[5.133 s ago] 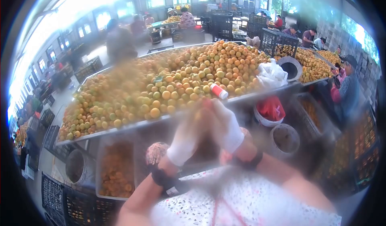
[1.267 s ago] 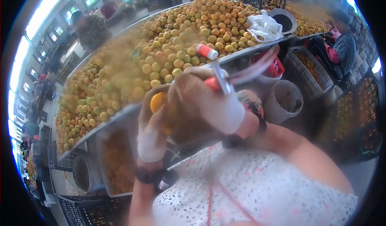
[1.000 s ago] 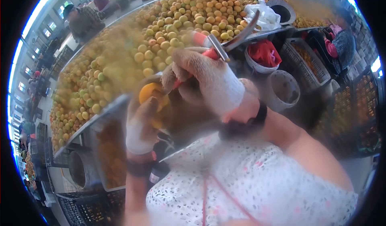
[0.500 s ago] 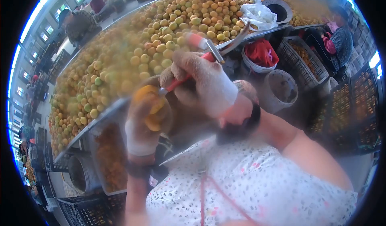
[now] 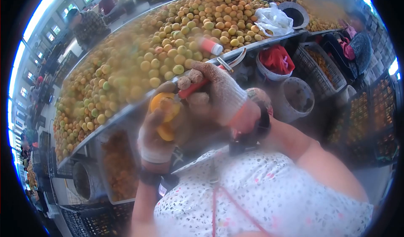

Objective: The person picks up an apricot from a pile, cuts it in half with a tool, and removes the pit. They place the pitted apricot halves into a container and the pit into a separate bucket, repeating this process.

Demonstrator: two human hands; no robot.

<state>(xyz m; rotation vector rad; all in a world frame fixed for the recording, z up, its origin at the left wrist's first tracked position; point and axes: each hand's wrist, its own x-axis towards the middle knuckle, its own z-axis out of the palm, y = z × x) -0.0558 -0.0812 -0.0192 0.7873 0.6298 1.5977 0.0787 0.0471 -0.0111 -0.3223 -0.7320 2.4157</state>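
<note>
- Head view is showing the near edge of the table [image 5: 97,136] rising slantwise from its left corner, and the heap of fruit [image 5: 166,47] is lying behind this edge.
- Below the left part of the edge, a tub of orange pieces [image 5: 120,201] is standing, so the left elbow is having less room downward.
- The gloved left hand [image 5: 148,129] is holding an opened fruit [image 5: 166,132] just before the near edge; its fingers are bending around the fruit, about half closed.
- For good work, I think, these fingers should be supporting the fruit from behind, with the thumb standing away from the tool's line.
- The gloved right hand [image 5: 221,85] is gripping a tool by its red handle [image 5: 193,88], fingers closed around it; the handle's lower end is pointing to the fruit, but its tip I cannot tell.
- Short, light strokes would be suiting this soft fruit, because the curved blade [image 5: 240,58] at the other end is also swinging when the wrist turns.
- That blade is reaching near the table's edge, so turning is needing care there.
- Farther right, below the edge, a bucket with red plastic [image 5: 272,71] is leaving a gap beside the right hand.
</note>
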